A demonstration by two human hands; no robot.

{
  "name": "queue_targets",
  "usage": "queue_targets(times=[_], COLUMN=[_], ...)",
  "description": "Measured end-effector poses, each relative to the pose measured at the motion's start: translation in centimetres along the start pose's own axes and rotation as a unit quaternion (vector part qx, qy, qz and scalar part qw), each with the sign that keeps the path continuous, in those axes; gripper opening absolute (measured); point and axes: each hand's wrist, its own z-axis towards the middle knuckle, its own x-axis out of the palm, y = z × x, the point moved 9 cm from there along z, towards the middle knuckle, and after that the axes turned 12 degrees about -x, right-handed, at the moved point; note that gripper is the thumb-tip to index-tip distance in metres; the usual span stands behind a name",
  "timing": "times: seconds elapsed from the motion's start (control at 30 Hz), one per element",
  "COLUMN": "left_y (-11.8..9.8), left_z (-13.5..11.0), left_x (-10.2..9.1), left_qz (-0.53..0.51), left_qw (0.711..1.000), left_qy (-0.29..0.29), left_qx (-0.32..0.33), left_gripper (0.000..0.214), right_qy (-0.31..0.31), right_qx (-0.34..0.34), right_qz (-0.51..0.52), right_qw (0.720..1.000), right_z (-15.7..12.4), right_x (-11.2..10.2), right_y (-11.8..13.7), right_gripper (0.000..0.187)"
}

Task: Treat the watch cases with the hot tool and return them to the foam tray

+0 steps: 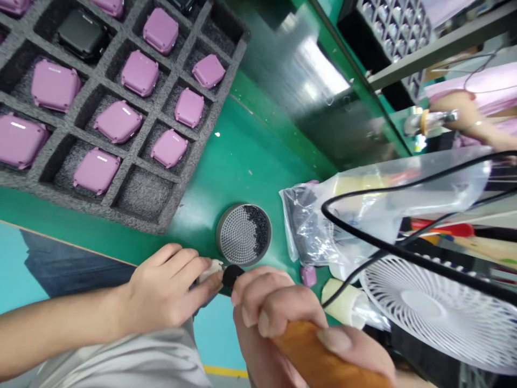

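Okay, left hand (165, 288): you're pinching a small white piece (212, 269) between thumb and fingers, just above the bench edge.
Right hand (274, 312): clenched around an orange wooden handle (319, 355); its black tip (232, 276) sits just beside the white piece.
Tin: round metal tin (243, 234) with a perforated base, black granules (256, 229) heaped to one side, just past your hands.
Tray: grey foam tray (97, 205) on the green bench (238, 145), mauve rounded cases (139, 74) in its cells, one black case (83, 35).
Right of you: clear plastic bag (319, 226), white fan (428, 307).
Far side: co-worker's arm (456, 105), pink sleeve.
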Motion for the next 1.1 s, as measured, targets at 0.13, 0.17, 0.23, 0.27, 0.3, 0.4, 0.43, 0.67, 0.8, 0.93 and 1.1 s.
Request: queue_targets(times=[0.13, 0.17, 0.23, 0.27, 0.3, 0.4, 0.43, 0.67, 0.8, 0.93, 1.1], left_y=[0.1, 0.0, -0.2, -0.3, -0.4, -0.6, -0.6, -0.3, -0.1, -0.1, -0.3], left_z=[-0.1, -0.2, -0.5, -0.7, -0.9, -1.2, -1.1, -0.8, -0.9, -0.5, -0.1], left_x=[0.0, 0.0, 0.2, 0.4, 0.5, 0.7, 0.6, 0.7, 0.8, 0.5, 0.2], left_qz=[0.041, 0.051, 0.059, 0.059, 0.058, 0.063, 0.069, 0.052, 0.024, 0.017, 0.008], left_qw=[0.999, 0.999, 0.997, 0.996, 0.995, 0.993, 0.993, 0.996, 0.996, 0.998, 0.999], left_qy=[0.003, 0.007, 0.03, 0.046, 0.059, 0.067, 0.058, 0.061, 0.082, 0.057, 0.036], left_qx=[0.002, 0.009, 0.034, 0.049, 0.062, 0.078, 0.075, 0.031, 0.025, 0.014, 0.006], left_gripper=[0.032, 0.034, 0.035, 0.034, 0.034, 0.036, 0.033, 0.029, 0.031, 0.024, 0.022], right_qy=[-0.152, -0.179, -0.204, -0.22, -0.233, -0.233, -0.233, -0.196, -0.194, -0.19, -0.199], right_qx=[-0.126, -0.143, -0.139, -0.13, -0.117, -0.096, -0.096, -0.083, -0.089, -0.083, -0.104], right_qz=[-0.002, -0.009, -0.014, -0.008, 0.0, 0.024, 0.028, 0.023, 0.015, 0.008, 0.012], right_qw=[0.98, 0.973, 0.969, 0.967, 0.965, 0.967, 0.967, 0.977, 0.977, 0.978, 0.974], right_z=[0.6, 0.7, 0.8, 0.8, 0.8, 0.7, 0.6, 0.2, 0.1, 0.1, -0.1], right_x=[-2.2, -2.7, -3.2, -3.6, -4.0, -4.2, -4.3, -4.0, -4.1, -4.0, -4.1], right_y=[2.8, 3.3, 3.3, 3.2, 2.9, 2.2, 2.1, 1.5, 1.5, 1.3, 1.5], right_gripper=[0.026, 0.026, 0.031, 0.039, 0.049, 0.069, 0.072, 0.081, 0.08, 0.079, 0.076])
